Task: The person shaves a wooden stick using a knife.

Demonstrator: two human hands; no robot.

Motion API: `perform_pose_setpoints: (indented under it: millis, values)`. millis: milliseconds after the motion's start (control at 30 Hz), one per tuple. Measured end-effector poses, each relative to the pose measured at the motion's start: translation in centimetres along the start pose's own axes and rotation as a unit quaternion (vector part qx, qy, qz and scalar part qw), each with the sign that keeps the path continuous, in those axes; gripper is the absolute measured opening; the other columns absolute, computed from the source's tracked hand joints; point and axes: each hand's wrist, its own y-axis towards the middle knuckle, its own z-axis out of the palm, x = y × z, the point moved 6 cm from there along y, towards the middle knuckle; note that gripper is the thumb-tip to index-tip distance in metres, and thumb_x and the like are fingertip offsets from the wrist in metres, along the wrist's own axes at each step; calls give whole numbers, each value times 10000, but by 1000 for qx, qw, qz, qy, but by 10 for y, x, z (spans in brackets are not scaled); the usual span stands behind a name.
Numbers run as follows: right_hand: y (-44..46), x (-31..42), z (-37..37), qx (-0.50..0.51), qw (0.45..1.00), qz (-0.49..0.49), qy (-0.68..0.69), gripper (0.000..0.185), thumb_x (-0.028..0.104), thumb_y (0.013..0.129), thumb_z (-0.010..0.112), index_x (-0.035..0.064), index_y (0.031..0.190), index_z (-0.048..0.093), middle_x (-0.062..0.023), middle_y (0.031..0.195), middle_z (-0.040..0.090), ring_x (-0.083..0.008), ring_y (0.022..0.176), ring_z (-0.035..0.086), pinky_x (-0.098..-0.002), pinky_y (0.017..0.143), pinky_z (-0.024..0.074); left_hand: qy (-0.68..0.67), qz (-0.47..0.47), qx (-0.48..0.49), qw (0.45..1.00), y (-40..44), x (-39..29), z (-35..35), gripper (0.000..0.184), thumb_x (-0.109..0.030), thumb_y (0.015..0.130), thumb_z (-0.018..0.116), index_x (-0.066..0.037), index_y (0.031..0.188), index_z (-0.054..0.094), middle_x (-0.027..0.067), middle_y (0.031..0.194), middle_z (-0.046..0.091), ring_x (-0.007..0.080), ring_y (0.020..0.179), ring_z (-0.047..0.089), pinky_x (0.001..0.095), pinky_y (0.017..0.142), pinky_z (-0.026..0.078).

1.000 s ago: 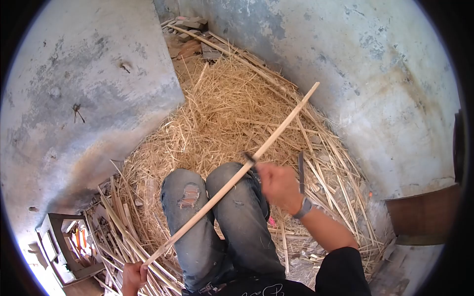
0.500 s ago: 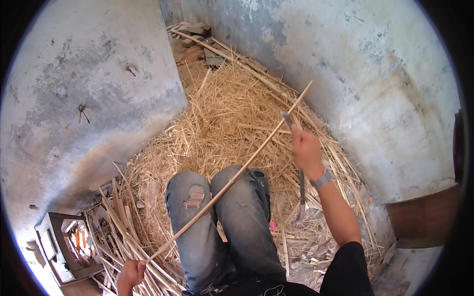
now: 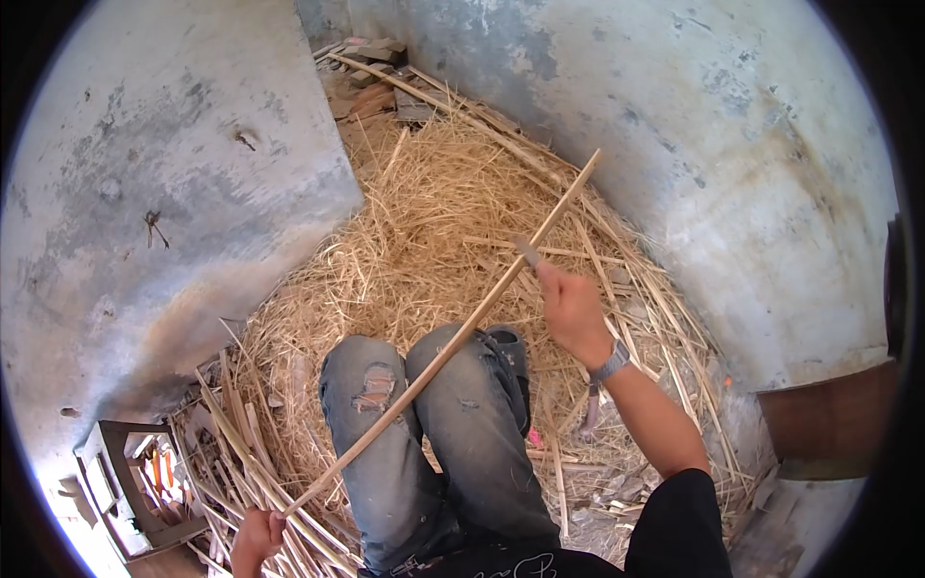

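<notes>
A long, pale wooden strip (image 3: pixel 424 379), which looks like split bamboo, slants across my knees from lower left to upper right. My left hand (image 3: pixel 257 536) is closed around its lower end. In my right hand (image 3: pixel 574 306) is a knife (image 3: pixel 526 250), its handle hidden by my fingers. The blade lies across the strip, toward its upper part; whether it cuts in cannot be made out. The strip's far end sticks up beyond the knife, over the shavings.
Curly shavings (image 3: pixel 414 231) cover the floor ahead. Long strips (image 3: pixel 252 462) are heaped at my left, others along the right wall (image 3: pixel 713 173). A dark tool handle (image 3: pixel 591 409) lies by my right knee. A wooden frame (image 3: pixel 116 453) stands lower left.
My right hand and the knife have slid down the strip, toward me and slightly left. The strip has turned a little about its length; my left hand keeps its hold.
</notes>
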Motion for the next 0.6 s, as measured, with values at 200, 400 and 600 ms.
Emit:
perform_pose_setpoints:
  millis: [200, 400, 600]
  values:
    - [41, -33, -29, -39, 999, 5, -34, 589, 397, 1089, 493, -41, 708, 594, -165, 498, 438, -288, 436, 403, -439, 476, 344, -10, 15, -12, 1000, -2, 0, -9, 532, -355, 1018, 496, -2, 622, 547, 258, 556, 467, 515, 567, 497, 530, 576, 444]
    - [-2, 7, 3, 75, 997, -5, -1, 504, 344, 1092, 479, -14, 813, 699, -164, 524, 496, -304, 444, 457, -442, 480, 396, 15, 20, -27, 999, 0, -5, -11, 486, -324, 1012, 498, -30, 630, 557, 236, 565, 501, 510, 602, 507, 540, 647, 451]
    - [-23, 34, 12, 85, 996, -7, 0, 519, 363, 1086, 474, -22, 824, 703, -213, 535, 518, -349, 445, 517, -453, 474, 396, 36, 44, -38, 998, -1, -8, -17, 490, -337, 1006, 516, -41, 619, 558, 237, 566, 500, 503, 581, 516, 536, 613, 459]
